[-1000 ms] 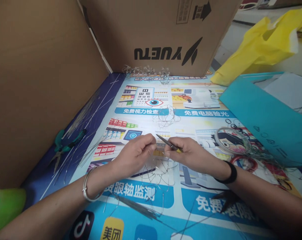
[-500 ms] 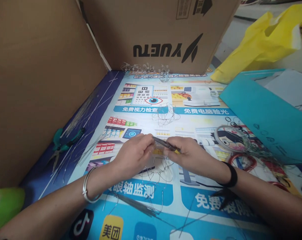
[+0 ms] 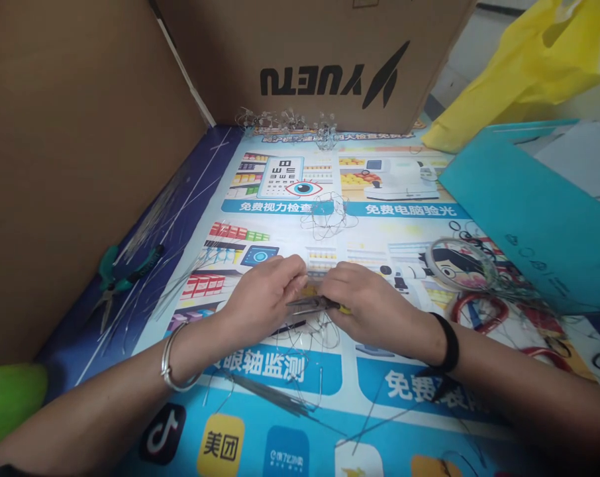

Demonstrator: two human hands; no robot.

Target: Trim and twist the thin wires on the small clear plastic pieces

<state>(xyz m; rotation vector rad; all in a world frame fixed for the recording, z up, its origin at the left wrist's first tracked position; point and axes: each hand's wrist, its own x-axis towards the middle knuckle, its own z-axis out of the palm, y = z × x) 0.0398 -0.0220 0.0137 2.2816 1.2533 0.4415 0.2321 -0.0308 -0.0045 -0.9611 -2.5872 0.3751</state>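
My right hand (image 3: pixel 372 301) is wrapped round a small pair of pliers (image 3: pixel 307 305) with a yellow patch on the handle. The dark jaws point left, close to the fingers of my left hand (image 3: pixel 265 295). That hand is closed in a pinch on a bent wire frame (image 3: pixel 324 331), whose thin loops show below both hands. The exact spot of the pinch is hidden behind the fingers. Farther up the printed mat (image 3: pixel 330 391) lies a second wire frame (image 3: pixel 327 215). A bundle of straight wires (image 3: pixel 270 392) rests nearer to me.
Teal-handled pliers (image 3: pixel 112 285) and loose wires (image 3: pixel 153 215) lie at left beside a cardboard wall (image 3: pixel 81 165). Wire pieces with clear beads (image 3: pixel 285 122) sit at the back. Rightward are a wire coil (image 3: pixel 436 265), a red coil (image 3: pixel 479 311), a teal box (image 3: pixel 518 218) and a yellow bag (image 3: pixel 508 86).
The pliers have swung lower, their jaws now pointing left beneath my left fingertips. My right hand has turned with its knuckles up. My left hand keeps its pinch, and the view has tilted slightly.
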